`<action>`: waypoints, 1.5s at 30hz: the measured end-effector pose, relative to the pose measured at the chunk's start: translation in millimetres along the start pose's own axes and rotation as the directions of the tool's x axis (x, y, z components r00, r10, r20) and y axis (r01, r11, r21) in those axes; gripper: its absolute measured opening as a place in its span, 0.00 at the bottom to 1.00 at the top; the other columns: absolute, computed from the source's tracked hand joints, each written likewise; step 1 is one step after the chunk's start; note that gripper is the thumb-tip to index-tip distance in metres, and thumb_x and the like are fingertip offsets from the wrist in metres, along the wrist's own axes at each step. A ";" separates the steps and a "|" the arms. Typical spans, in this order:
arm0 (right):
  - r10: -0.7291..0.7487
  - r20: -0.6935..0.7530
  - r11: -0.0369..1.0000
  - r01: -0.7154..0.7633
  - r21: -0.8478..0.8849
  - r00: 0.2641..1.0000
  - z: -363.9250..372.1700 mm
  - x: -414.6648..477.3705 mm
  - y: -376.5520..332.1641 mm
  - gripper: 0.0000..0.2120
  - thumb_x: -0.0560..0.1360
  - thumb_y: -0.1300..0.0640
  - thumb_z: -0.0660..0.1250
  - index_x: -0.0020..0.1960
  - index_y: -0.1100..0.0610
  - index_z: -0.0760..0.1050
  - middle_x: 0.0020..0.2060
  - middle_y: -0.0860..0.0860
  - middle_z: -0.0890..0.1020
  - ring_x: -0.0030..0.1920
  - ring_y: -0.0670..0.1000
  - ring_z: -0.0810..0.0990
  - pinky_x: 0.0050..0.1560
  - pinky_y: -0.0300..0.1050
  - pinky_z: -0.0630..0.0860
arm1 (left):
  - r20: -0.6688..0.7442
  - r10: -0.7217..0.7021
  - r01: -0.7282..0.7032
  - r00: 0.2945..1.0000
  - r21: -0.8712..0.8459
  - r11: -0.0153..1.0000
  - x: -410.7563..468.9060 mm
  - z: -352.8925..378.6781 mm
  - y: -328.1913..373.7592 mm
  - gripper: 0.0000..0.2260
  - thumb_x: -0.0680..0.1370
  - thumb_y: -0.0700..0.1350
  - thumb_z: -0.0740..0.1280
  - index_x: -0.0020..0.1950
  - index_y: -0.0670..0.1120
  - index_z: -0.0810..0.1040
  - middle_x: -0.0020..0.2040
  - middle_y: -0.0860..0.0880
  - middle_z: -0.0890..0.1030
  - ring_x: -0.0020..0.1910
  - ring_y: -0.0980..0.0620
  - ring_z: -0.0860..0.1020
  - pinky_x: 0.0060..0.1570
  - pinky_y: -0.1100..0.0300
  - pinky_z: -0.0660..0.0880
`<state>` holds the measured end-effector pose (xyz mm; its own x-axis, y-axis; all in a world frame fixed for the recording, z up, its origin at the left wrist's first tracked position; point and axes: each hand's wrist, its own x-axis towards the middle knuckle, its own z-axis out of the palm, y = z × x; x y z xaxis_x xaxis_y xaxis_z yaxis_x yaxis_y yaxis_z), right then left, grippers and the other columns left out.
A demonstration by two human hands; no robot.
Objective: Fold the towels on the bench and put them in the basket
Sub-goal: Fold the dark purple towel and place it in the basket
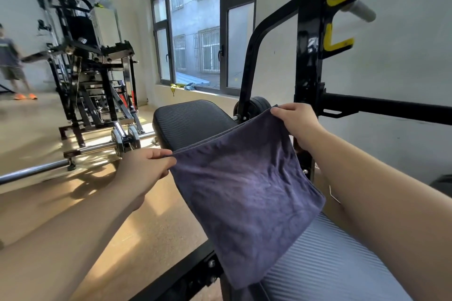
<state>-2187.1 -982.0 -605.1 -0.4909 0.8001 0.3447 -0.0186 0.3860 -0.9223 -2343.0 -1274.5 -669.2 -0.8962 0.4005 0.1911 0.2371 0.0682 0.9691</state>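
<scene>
Towel (pixel 244 190), dark blue-grey, is held spread out above the padded table (pixel 193 120), its upper corners pinched: one by the left hand (pixel 144 166), the other by the right hand (pixel 298 122). Its lower edge hangs over the table's near pad; whether it touches cannot be told.

Directly beyond the right hand (pixel 297 121) stands the black rack upright (pixel 308 56); its horizontal bar (pixel 391 108) blocks the space to that hand's right. A curved black tube (pixel 252 56) rises beyond the gap between the hands. The towel (pixel 244 190) spans that gap and hangs down onto the counter (pixel 193 120). Left of the left hand (pixel 144 166), open floor (pixel 159 227) extends to a barbell (pixel 36 171) lying well beyond it.
</scene>
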 end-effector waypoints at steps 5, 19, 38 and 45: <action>0.027 -0.003 0.995 -0.026 0.092 1.000 -25.9 -29.3 -28.0 0.06 0.75 0.54 0.75 0.48 0.57 0.85 0.45 0.56 0.87 0.51 0.58 0.86 0.53 0.56 0.84 | 0.066 0.025 -0.025 0.998 0.008 1.000 -28.8 -18.3 25.8 0.08 0.72 0.37 0.76 0.49 0.46 0.86 0.45 0.45 0.86 0.44 0.47 0.83 0.52 0.52 0.81; -0.036 -0.017 0.990 0.038 0.136 0.999 -98.2 -117.5 -103.1 0.03 0.76 0.58 0.75 0.48 0.57 0.84 0.48 0.59 0.86 0.48 0.58 0.85 0.46 0.51 0.83 | 0.241 0.107 -0.121 0.965 0.042 0.992 -109.9 -51.7 77.4 0.08 0.72 0.34 0.76 0.44 0.47 0.87 0.40 0.48 0.87 0.45 0.48 0.82 0.50 0.53 0.81; -0.039 0.007 0.978 0.037 0.207 0.999 -120.7 -250.3 -103.6 0.06 0.76 0.62 0.73 0.53 0.58 0.84 0.48 0.56 0.86 0.46 0.54 0.83 0.48 0.48 0.82 | 0.074 0.170 -0.173 0.983 0.035 0.984 -204.4 -113.5 84.4 0.07 0.77 0.40 0.73 0.53 0.49 0.84 0.45 0.50 0.85 0.29 0.57 0.76 0.38 0.53 0.78; 0.012 0.067 0.999 -0.009 -0.046 0.998 -106.2 -278.2 -73.4 0.03 0.76 0.57 0.73 0.48 0.51 0.86 0.40 0.50 0.85 0.38 0.48 0.78 0.35 0.43 0.70 | 0.042 0.120 -0.119 0.992 -0.026 0.993 -217.5 -126.5 52.9 0.07 0.79 0.38 0.69 0.51 0.49 0.84 0.47 0.47 0.83 0.39 0.49 0.81 0.35 0.61 0.78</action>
<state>-1956.6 -1184.2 -614.8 -0.5483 0.7722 0.3212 0.0261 0.3996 -0.9163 -2182.9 -1473.6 -639.8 -0.8448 0.4433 0.2996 0.3325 -0.0037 0.9431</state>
